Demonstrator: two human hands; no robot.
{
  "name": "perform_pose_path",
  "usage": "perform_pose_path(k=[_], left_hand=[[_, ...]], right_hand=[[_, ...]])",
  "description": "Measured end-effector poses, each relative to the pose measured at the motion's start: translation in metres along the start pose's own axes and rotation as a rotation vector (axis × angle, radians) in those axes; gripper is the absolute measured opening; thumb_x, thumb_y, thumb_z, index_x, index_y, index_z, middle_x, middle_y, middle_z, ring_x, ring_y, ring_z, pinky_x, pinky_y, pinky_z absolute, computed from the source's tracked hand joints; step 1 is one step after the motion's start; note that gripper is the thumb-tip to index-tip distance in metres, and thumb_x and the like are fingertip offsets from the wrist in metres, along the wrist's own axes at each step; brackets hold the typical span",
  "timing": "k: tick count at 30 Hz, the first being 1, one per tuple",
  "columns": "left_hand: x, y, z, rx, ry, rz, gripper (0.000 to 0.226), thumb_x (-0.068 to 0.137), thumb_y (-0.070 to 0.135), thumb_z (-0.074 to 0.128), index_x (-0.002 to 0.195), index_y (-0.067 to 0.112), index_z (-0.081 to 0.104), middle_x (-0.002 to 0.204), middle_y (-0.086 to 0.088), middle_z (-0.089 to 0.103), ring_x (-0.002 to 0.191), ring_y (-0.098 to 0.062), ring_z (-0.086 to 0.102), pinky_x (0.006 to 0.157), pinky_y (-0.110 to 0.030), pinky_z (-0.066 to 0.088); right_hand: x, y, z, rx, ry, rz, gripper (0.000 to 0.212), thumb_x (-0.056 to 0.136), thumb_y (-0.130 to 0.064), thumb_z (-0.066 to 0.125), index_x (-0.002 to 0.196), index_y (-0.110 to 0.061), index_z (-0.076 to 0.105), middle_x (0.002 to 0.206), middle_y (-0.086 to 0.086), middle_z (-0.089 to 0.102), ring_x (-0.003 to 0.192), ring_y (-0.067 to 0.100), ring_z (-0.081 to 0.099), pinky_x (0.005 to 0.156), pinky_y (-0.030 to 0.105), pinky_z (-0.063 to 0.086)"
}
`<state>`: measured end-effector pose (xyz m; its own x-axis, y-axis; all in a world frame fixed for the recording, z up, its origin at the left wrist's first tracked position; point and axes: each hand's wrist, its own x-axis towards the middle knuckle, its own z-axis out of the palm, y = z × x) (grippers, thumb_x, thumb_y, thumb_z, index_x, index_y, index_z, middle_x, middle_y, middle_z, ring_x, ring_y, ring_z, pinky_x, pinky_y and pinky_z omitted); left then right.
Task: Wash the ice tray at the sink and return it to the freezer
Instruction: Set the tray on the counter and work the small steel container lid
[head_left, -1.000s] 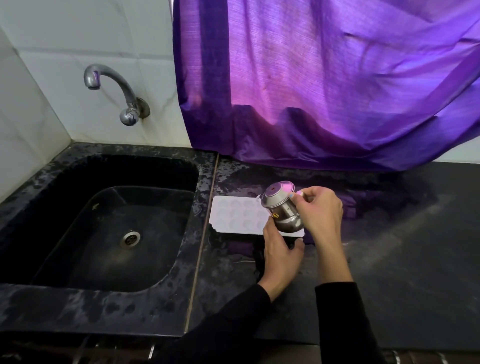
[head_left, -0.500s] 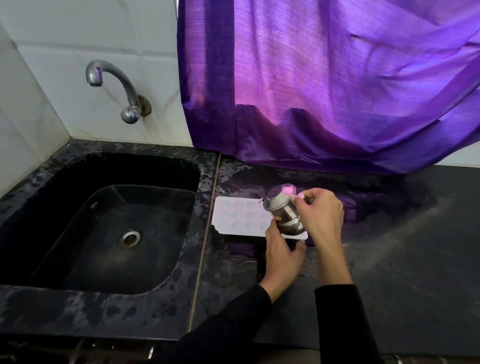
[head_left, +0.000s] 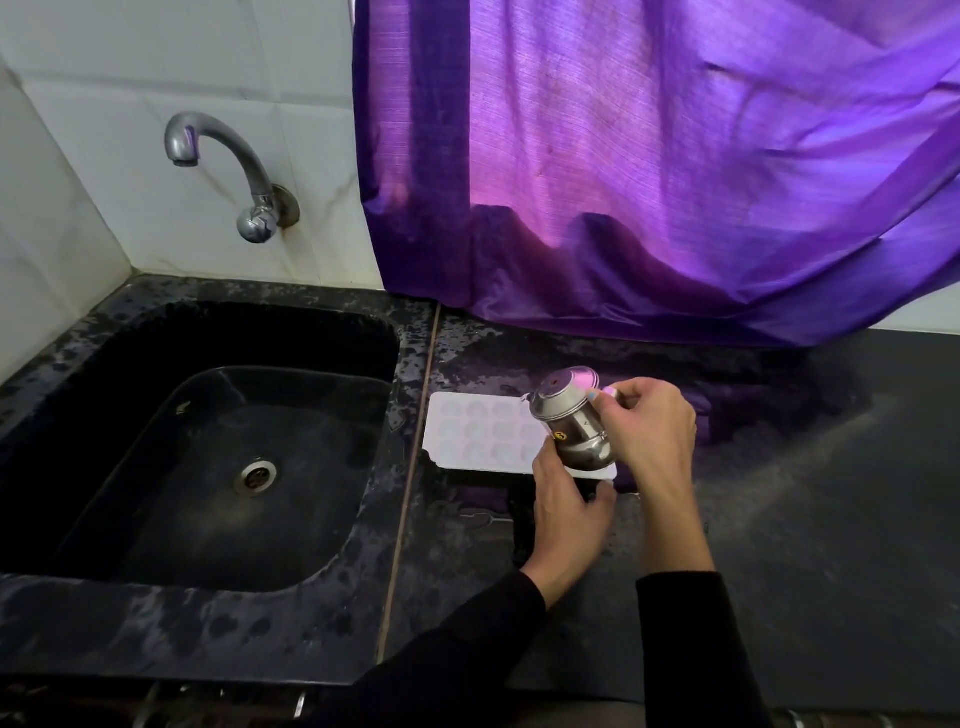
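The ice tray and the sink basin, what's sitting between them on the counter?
Nothing stands there. In the head view, only wet black countertop and its thin seam separate the white ice tray from the sink.

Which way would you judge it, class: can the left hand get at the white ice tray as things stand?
Probably yes. The left hand already lies at the ice tray near edge, beside the steel container the right hand holds tilted above it; the tray's sink-side part lies uncovered.
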<state>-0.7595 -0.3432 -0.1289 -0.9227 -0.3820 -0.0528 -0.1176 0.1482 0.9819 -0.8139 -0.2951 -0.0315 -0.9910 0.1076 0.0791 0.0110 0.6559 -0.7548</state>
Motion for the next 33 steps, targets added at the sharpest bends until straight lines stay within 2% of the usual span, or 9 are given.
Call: perform_pose_path(k=[3,8,10,19,23,26,33], left_hand=[[-0.002,0.003,0.000,0.026,0.016,0.043,0.077,0.083,0.012,0.065,0.148,0.014,0.023,0.142,0.000,0.033,0.133,-0.010,0.034,0.103,-0.014,0.027],[-0.001,0.006,-0.003,0.035,0.040,0.080,0.079,0.082,0.015,0.064,0.149,0.011,0.022,0.148,-0.004,0.030,0.139,-0.014,0.028,0.114,-0.033,0.030],[0.000,0.007,-0.006,0.037,0.043,0.071,0.081,0.083,0.014,0.064,0.150,0.011,0.019,0.150,-0.005,0.028,0.141,-0.015,0.027,0.115,-0.034,0.028],[0.006,0.003,-0.016,0.036,0.044,0.014,0.086,0.085,0.017,0.063,0.153,0.012,0.010,0.152,-0.005,0.023,0.142,-0.016,0.026,0.116,-0.031,0.027],[0.008,0.002,-0.018,0.018,0.042,-0.009,0.084,0.084,0.016,0.064,0.152,0.013,0.014,0.147,-0.004,0.030,0.137,-0.015,0.033,0.112,-0.025,0.029],[0.009,0.000,-0.019,0.008,0.037,-0.017,0.083,0.084,0.017,0.065,0.151,0.013,0.016,0.146,-0.004,0.032,0.137,-0.015,0.034,0.114,-0.030,0.031],[0.008,-0.001,-0.021,-0.003,0.034,-0.014,0.077,0.084,0.016,0.065,0.148,0.014,0.023,0.141,-0.001,0.036,0.134,-0.012,0.035,0.112,-0.028,0.032]], right_hand=[[0.004,0.002,-0.004,0.062,0.000,0.039,0.012,0.082,-0.032,0.069,0.074,-0.024,0.065,0.072,-0.002,0.068,0.081,0.020,0.065,0.073,0.031,0.048],[0.007,0.001,-0.005,0.125,0.000,0.045,0.013,0.079,-0.033,0.071,0.079,-0.021,0.070,0.073,-0.004,0.070,0.083,0.018,0.066,0.082,0.038,0.053],[0.007,-0.001,-0.003,0.134,-0.003,0.044,0.013,0.079,-0.034,0.071,0.080,-0.021,0.071,0.072,-0.004,0.070,0.082,0.018,0.067,0.081,0.040,0.054],[0.004,-0.015,0.006,0.111,-0.038,-0.006,0.009,0.080,-0.032,0.071,0.078,-0.023,0.069,0.072,-0.003,0.070,0.081,0.018,0.066,0.078,0.039,0.054],[0.002,-0.020,0.011,0.078,-0.042,-0.022,0.015,0.080,-0.031,0.069,0.067,-0.027,0.063,0.071,-0.002,0.069,0.080,0.020,0.065,0.076,0.039,0.054],[0.001,-0.023,0.013,0.058,-0.046,-0.035,0.016,0.080,-0.032,0.069,0.068,-0.024,0.064,0.070,-0.002,0.068,0.078,0.021,0.065,0.073,0.036,0.052],[-0.004,-0.025,0.015,0.026,-0.054,-0.059,0.014,0.082,-0.031,0.069,0.071,-0.024,0.064,0.074,-0.001,0.069,0.077,0.020,0.064,0.067,0.029,0.043]])
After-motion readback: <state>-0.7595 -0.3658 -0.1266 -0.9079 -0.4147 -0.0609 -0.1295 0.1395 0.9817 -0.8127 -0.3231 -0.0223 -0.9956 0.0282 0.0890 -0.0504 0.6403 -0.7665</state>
